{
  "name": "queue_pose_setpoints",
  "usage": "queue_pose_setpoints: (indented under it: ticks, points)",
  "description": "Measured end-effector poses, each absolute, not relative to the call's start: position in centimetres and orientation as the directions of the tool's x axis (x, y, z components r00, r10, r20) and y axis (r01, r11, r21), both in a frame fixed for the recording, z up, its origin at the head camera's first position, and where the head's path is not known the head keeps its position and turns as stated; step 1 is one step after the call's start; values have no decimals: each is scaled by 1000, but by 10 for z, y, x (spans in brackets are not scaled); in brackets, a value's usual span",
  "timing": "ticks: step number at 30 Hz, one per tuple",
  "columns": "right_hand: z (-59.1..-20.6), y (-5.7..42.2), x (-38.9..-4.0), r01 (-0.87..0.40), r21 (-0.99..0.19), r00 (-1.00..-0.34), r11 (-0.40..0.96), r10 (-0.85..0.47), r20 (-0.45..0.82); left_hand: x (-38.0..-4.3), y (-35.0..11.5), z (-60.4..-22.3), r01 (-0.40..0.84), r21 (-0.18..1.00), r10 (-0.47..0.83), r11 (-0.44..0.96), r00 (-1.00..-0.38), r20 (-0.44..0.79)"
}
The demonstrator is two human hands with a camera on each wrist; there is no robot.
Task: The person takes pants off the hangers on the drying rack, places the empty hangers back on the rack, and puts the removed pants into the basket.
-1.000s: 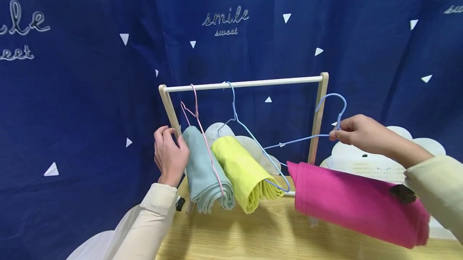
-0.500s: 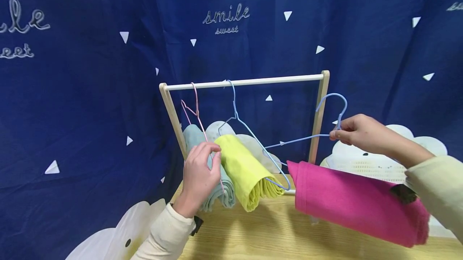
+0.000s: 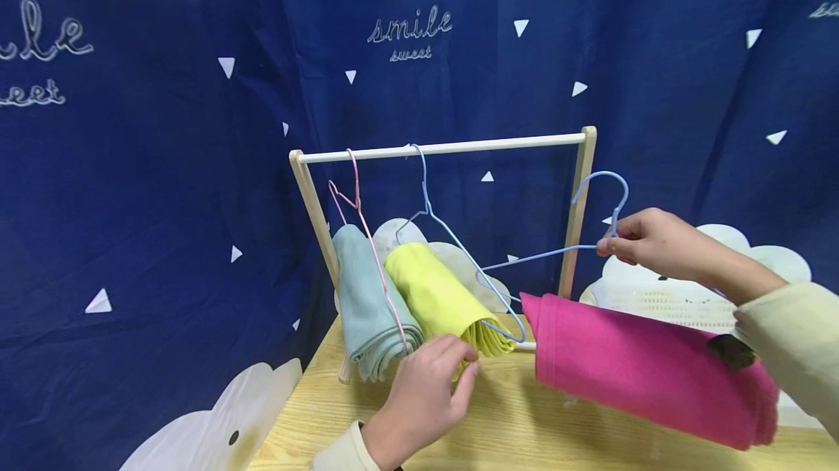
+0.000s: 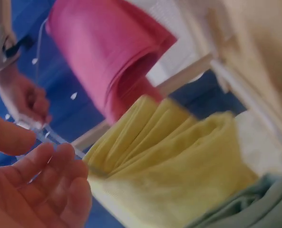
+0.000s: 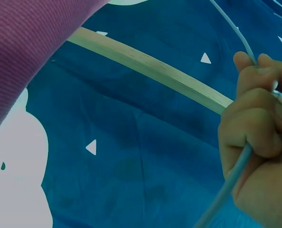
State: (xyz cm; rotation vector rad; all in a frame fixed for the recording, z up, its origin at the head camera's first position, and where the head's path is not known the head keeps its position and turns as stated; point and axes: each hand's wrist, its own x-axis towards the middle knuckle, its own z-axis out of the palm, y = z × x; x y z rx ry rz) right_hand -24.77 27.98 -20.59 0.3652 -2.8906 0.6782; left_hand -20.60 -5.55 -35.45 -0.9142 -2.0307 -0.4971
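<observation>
My right hand (image 3: 645, 242) grips a blue clothes hanger (image 3: 599, 176) just below its hook, off to the right of the rack. A folded magenta cloth (image 3: 642, 362) hangs from that hanger. My left hand (image 3: 429, 394) holds nothing, its fingers loosely bent, in front of a folded yellow cloth (image 3: 432, 289). That cloth hangs on another blue hanger (image 3: 452, 238) from the rack's white rail (image 3: 498, 147). Left of it, a folded teal cloth (image 3: 367, 296) hangs on a pink hanger (image 3: 376, 260). The left wrist view shows the yellow cloth (image 4: 169, 156) close beside my fingers.
The small rack has wooden posts, the right post (image 3: 578, 202) standing near my held hanger. It stands on a wooden tabletop (image 3: 511, 427). Behind hangs a dark blue curtain (image 3: 164, 165) printed with clouds and triangles.
My left hand has moved right and down, from beside the rack's left post, past the teal cloth, to the front of the yellow cloth. My right hand has stayed almost still with its hanger.
</observation>
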Motion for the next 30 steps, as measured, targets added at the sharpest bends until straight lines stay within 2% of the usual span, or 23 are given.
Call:
queue_pose_setpoints:
  ticks: [7, 20, 24, 27, 30]
  points:
    - [-208, 279, -247, -269, -414, -959, 869, -204, 196, -204, -48, -376, 739, 26, 482, 673, -465, 742]
    - [-208, 280, -247, -268, -420, -960, 867, -204, 193, -215, -26, -394, 758, 105, 534, 644, -543, 648]
    - [-209, 280, -248, -272, -420, -959, 866, -208, 192, -216, -13, -398, 735, 194, 536, 650, -624, 569]
    - [-209, 280, -249, -272, -418, -959, 867, -206, 197, -215, -2, -397, 691, 311, 537, 653, -712, 453]
    - [-209, 280, -250, -283, -416, -954, 864, -211, 212, -216, 9, -396, 637, 430, 536, 640, -771, 343]
